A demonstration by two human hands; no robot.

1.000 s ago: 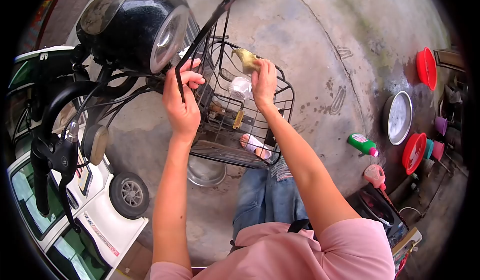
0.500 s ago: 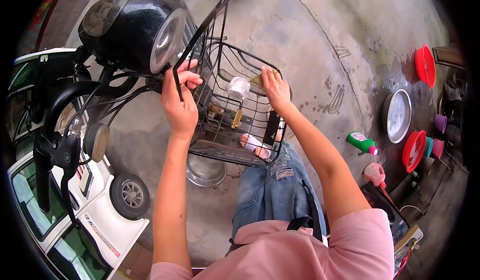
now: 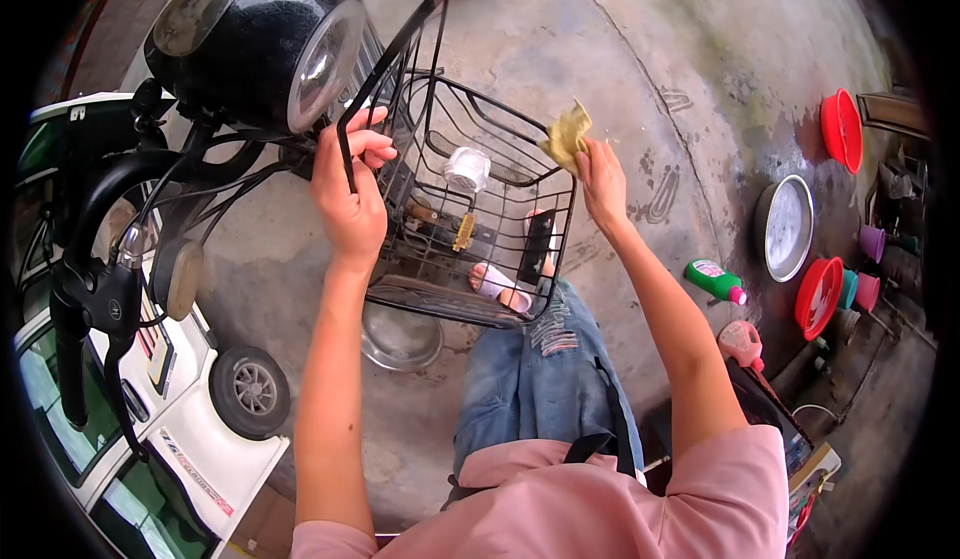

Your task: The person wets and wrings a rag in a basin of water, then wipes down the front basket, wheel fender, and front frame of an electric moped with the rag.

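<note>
**Yellowish cloth (image 3: 567, 137) beside the wire basket (image 3: 430, 297)**

The cloth was at the basket's outer corner, its lower end pinched in the fingers of your right hand (image 3: 604, 181). It looked soft and light; a gathered edge probably gave the surest hold. Your left hand (image 3: 350, 194) had its fingers curled around the black bar (image 3: 398, 43). Whether cloth touched rim, I could not tell; your fingers hid its held part.
</note>
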